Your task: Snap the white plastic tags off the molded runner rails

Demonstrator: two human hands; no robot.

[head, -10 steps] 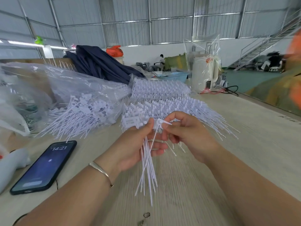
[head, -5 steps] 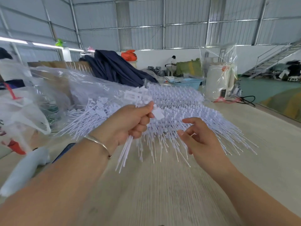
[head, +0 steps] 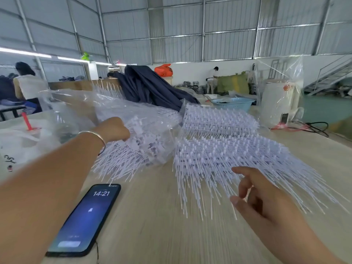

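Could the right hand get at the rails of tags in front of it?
Probably yes. The right hand hangs open and holds nothing, just short of the tag rails, and nothing lies between them.

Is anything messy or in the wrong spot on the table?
Mostly tidy. One oddity: the phone lies on the table, with loose tag tips from the bag touching its top edge.

White tags (head: 238, 155), black phone (head: 83, 221), pale wood-grain table (head: 162, 235), light-blue basket (head: 233, 103).
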